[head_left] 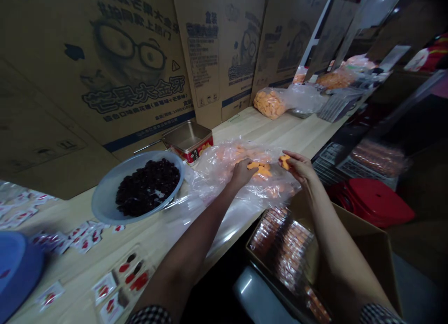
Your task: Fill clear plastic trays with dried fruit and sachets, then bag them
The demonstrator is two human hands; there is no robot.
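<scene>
My left hand (241, 175) is closed at the mouth of a clear plastic bag (210, 168), its fingertips pinching an orange gummy candy (252, 165). More orange gummies (263, 171) lie just beyond those fingers, inside the bag's opening. To the right, my right hand (301, 168) is raised over the bag's edge and pinches another orange gummy (284, 162) between thumb and fingers. At lower left on the table, a clear compartment tray (135, 268) holds red and dark pieces and small white packets (104, 287).
A pale blue bowl (101, 200) of dark pieces and a red square tin (196, 151) stand left of the bag. Cardboard (140, 58) walls the back. Below the table edge, an open carton (380, 249) holds stacked wrapped packs (292, 249); a red stool (378, 200) stands beyond.
</scene>
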